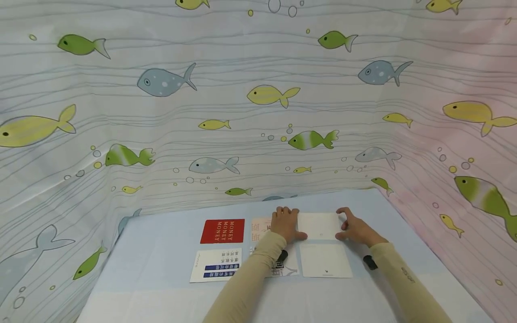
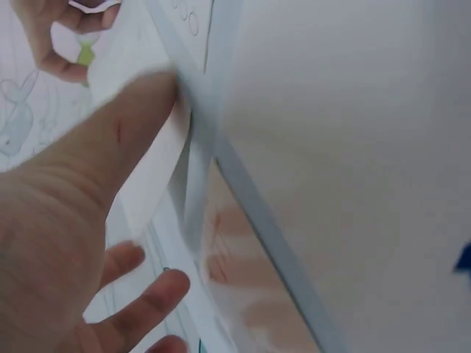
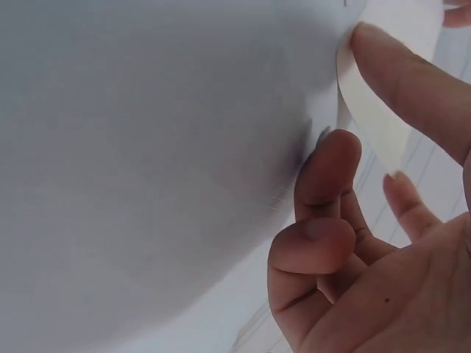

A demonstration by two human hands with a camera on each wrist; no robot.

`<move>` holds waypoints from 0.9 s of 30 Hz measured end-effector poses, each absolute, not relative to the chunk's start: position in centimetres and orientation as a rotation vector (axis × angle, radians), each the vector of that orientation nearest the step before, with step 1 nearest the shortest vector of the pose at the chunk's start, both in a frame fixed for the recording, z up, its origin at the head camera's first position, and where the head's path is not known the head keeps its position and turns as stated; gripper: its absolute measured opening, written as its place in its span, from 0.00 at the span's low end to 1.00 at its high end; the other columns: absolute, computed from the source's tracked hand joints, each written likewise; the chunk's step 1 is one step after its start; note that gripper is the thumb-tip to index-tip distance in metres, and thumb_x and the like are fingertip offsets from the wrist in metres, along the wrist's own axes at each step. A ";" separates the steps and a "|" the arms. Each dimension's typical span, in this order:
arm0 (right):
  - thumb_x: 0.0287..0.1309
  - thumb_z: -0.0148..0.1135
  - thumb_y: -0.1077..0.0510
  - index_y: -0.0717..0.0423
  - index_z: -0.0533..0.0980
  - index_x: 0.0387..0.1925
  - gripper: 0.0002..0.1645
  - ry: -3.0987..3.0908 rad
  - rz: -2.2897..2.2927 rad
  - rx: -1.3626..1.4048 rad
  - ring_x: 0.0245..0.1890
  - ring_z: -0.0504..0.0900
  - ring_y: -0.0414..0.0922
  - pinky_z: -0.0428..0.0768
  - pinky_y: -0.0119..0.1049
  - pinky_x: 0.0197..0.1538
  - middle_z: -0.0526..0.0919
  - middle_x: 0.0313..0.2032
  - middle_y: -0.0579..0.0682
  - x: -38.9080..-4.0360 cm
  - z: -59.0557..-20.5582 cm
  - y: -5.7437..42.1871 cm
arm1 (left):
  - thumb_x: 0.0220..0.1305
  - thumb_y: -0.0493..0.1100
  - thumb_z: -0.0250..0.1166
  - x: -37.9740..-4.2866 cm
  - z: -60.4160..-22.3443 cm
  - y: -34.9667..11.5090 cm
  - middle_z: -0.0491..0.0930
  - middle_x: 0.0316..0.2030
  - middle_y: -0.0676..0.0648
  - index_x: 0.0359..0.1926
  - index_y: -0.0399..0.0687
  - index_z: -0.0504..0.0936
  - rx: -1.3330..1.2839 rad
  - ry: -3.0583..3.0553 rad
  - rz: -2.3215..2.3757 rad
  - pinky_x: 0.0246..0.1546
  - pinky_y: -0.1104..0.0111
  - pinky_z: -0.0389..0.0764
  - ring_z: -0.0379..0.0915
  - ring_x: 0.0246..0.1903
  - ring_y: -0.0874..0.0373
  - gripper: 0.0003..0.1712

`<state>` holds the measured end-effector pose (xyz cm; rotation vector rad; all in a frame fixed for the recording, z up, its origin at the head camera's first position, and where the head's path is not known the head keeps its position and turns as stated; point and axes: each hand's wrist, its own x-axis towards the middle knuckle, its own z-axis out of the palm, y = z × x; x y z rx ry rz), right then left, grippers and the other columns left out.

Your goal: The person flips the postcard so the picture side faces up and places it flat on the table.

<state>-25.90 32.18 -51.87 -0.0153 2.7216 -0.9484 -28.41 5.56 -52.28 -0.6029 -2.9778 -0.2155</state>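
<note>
A plain white card [image 1: 317, 225] lies at the upper right of two rows of cards, between my hands. My left hand [image 1: 286, 224] holds its left side, thumb at the near corner and index finger at the far one. On the opposite side, my right hand [image 1: 354, 229] holds the card between thumb and index finger, its other fingers curled in. In the right wrist view the card [image 3: 379, 103] looks slightly bowed. Just below is a second white card [image 1: 325, 261] with a small dark mark. A cream card [image 1: 258, 229] with orange characters is partly hidden by my left hand.
At the left lies a red card [image 1: 223, 231] reading MONEY, above a white card [image 1: 218, 262] with blue bars. Another card with large dark characters [image 1: 288, 268] is partly covered by my left arm. Fish-patterned curtains [image 1: 250, 148] surround the pale blue table [image 1: 153, 260].
</note>
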 end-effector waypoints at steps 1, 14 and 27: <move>0.53 0.78 0.57 0.51 0.53 0.70 0.52 2.728 -0.956 -0.024 0.34 0.74 0.48 0.72 0.41 0.39 0.75 0.39 0.54 -25.8 -52.0 32.2 | 0.49 0.72 0.74 -28.4 -52.3 5.6 0.77 0.56 0.42 0.67 0.51 0.74 -0.587 -2.959 -0.215 0.57 0.53 0.72 0.69 0.58 0.44 0.50; 0.48 0.80 0.60 0.52 0.54 0.68 0.54 2.843 -0.934 0.003 0.35 0.74 0.49 0.72 0.42 0.38 0.75 0.40 0.54 -25.5 -52.3 31.5 | 0.68 0.53 0.67 -28.5 -52.3 5.9 0.84 0.25 0.54 0.51 0.48 0.86 -0.427 -2.880 -0.783 0.28 0.62 0.77 0.75 0.23 0.58 0.18; 0.65 0.68 0.50 0.60 0.68 0.55 0.26 2.945 -1.073 -0.015 0.34 0.77 0.48 0.76 0.40 0.35 0.79 0.40 0.54 -24.4 -51.4 32.1 | 0.70 0.49 0.64 -27.7 -51.9 5.8 0.82 0.20 0.63 0.47 0.49 0.87 -0.426 -2.797 -1.206 0.17 0.70 0.71 0.72 0.17 0.68 0.12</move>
